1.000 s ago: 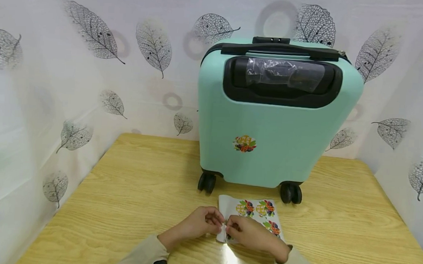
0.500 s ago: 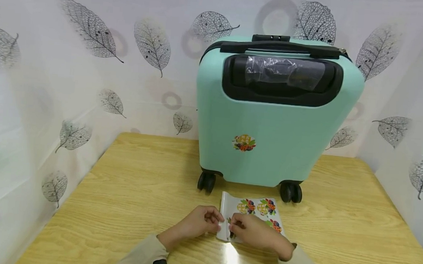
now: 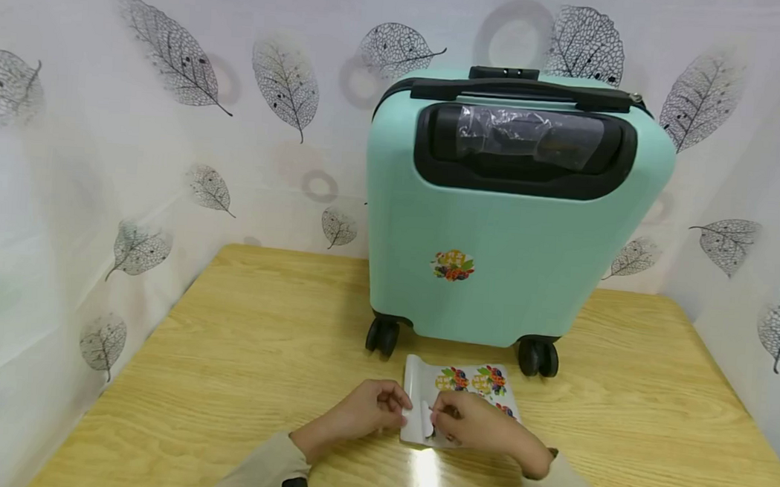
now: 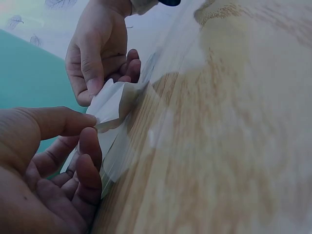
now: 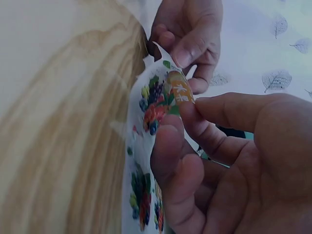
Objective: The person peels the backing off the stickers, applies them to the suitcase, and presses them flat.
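Note:
A white sheet of fruit-print stickers (image 3: 423, 376) lies on the table in front of the suitcase, its left edge curled up. My left hand (image 3: 376, 408) pinches that left edge between thumb and fingers. With its thumb and index finger, my right hand (image 3: 479, 426) pinches one fruit sticker (image 5: 180, 88), whose left part is lifted off the sheet and shows its white back in the head view. In the left wrist view the raised white paper (image 4: 111, 105) stands between both hands. My right hand hides part of the lower stickers.
A mint-green suitcase (image 3: 504, 243) stands on its black wheels at the back of the wooden table (image 3: 257, 325). One fruit sticker (image 3: 453, 265) is on its lower front. Behind it hangs a leaf-patterned curtain (image 3: 281, 155).
My right hand has moved a little to the right, and the sticker's left part has come up, baring its white back. My left hand stays almost in place.

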Motion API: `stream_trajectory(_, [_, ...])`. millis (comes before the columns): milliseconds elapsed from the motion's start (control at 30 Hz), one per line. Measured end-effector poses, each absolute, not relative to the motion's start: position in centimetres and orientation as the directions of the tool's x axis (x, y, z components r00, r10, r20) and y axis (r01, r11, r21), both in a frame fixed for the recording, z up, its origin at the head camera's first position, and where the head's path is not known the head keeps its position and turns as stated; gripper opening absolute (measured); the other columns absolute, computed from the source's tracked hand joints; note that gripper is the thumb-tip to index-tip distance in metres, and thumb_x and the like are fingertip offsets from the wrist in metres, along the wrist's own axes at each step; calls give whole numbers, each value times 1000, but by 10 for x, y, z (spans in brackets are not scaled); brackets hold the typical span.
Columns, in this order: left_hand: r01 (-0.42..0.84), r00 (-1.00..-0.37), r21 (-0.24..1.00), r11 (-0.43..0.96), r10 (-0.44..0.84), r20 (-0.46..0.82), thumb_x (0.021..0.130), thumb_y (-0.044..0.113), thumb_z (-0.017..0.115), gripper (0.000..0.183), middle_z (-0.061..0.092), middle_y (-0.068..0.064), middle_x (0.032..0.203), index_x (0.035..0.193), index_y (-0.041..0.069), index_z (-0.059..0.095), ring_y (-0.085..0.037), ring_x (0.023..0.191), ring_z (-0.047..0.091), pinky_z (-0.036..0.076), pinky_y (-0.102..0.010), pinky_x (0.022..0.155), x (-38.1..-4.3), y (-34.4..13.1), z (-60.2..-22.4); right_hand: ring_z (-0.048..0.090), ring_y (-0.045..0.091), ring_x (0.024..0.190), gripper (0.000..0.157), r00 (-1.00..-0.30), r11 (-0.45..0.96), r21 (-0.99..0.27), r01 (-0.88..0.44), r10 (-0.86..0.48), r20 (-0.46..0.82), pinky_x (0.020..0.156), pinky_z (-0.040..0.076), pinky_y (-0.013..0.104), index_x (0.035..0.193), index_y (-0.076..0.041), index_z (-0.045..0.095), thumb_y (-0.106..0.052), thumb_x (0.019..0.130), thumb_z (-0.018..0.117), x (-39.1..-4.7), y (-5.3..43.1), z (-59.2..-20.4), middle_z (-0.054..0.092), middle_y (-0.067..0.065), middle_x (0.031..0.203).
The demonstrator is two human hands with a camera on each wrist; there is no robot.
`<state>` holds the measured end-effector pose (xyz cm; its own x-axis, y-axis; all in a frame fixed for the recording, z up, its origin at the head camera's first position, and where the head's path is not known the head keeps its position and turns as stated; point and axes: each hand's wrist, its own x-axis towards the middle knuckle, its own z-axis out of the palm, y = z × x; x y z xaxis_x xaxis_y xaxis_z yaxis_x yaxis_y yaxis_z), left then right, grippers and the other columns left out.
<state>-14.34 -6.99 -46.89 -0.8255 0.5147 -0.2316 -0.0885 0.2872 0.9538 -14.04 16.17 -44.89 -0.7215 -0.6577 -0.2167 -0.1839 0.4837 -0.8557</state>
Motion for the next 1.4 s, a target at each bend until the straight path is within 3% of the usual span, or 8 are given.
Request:
stream_trajectory(333, [-121,-828,955,271,503,-248,82,-2,68,14,55,1,73,96,-2,64,-9,59,48,39,-20,50,-146,-71,-472,51,3,58,19,-723,503,-841,-200,-655,-220,53,44,21,91,-8,63,-17,100,50,-146,173,-444,65,3,78])
stream_trajectory(567, [-104,-822,959,262,521,-231,83,-2,68,14,56,1,73,97,-3,64,-10,59,50,40,-19,51,-147,-71,-472,56,8,62,19,-709,515,-833,-203,-664,-238,57,49,23,91,-9,63,-19,101,50,-149,181,-439,66,3,83])
stream_trajectory(1067, [-113,-813,961,251,533,-235,84,-2,67,15,56,1,73,98,-4,63,-9,59,51,41,-19,51,-144,-74,-471,41,0,48,21,-664,463,-861,-210,-714,-222,45,36,18,89,-3,60,-16,101,48,-149,192,-439,56,4,72])
stream_trajectory(1400, [-115,-813,966,231,537,-225,84,-4,66,17,56,1,73,100,-6,63,-10,59,51,41,-20,51,-145,-74,-469,39,0,46,22,-669,473,-852,-226,-711,-217,44,34,19,86,-3,59,-17,100,50,-150,198,-433,45,-7,60])
